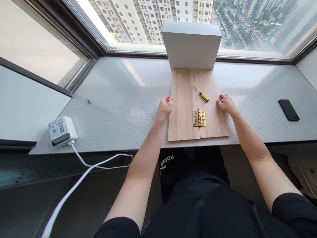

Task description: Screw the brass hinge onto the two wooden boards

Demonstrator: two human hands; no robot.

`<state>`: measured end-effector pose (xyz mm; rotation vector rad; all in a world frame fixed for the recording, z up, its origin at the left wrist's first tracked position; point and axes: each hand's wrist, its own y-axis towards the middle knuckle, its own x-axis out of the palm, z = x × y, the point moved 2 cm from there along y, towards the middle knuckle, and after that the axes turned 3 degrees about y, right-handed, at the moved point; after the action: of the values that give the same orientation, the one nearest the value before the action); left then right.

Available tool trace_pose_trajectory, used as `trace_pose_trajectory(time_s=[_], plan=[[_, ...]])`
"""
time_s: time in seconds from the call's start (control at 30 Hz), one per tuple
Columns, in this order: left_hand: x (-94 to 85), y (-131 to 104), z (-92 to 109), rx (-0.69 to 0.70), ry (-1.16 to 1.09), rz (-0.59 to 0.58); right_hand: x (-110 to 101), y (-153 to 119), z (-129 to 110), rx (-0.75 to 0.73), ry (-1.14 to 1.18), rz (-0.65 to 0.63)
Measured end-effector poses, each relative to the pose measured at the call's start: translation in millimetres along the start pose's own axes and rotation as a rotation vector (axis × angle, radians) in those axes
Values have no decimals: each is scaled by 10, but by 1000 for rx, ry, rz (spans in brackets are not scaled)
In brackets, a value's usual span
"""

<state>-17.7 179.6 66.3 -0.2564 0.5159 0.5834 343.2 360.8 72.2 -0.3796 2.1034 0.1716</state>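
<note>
Two light wooden boards lie side by side on the sill, a left board (182,99) and a right board (215,122), with a thin seam between them. My left hand (166,107) is closed at the left board's outer edge, thumb and fingers pinched there. At the opposite outer edge, my right hand (226,103) has its fingers curled against the right board. A brass hinge (199,118) with screws in it lies across the seam near the front. Behind it, a screwdriver (203,96) with a yellow handle rests over the seam, its shaft pointing back left.
A white box (192,49) stands upright behind the boards, by the window. On the speckled sill (119,109) are a black phone (288,109) at the right and a white power adapter (61,131) at the left, its white cable (81,178) hanging over the front edge.
</note>
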Motion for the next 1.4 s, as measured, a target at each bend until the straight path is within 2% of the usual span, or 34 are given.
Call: trace_pose_trajectory(time_s=[0.13,0.23,0.33,0.4,0.43,0.57,0.7,0.9,1.03,1.1,1.23,1.4], plan=[[-36,72,158,6,113,42,10,117,-192,-87,-1,82],[33,200,382,220,241,31,70,204,-422,-226,48,91],[196,289,570,475,187,-235,194,237,-603,-346,94,26],[292,282,618,574,127,-415,277,231,-650,-392,111,-3],[324,260,616,599,99,-470,308,224,-650,-407,120,-5],[345,107,520,643,6,-580,325,191,-564,-446,198,28],[292,-18,481,715,43,-707,206,144,-493,-492,330,72],[271,-56,586,822,163,-686,-51,67,-561,-585,538,188],[297,-66,608,842,174,-669,-156,-67,-709,-774,738,264],[300,-69,608,829,152,-681,-142,-172,-802,-825,772,241],[281,-70,611,797,130,-703,-17,-367,-955,-861,833,110],[256,-63,607,767,138,-714,71,-468,-1009,-899,856,32]])
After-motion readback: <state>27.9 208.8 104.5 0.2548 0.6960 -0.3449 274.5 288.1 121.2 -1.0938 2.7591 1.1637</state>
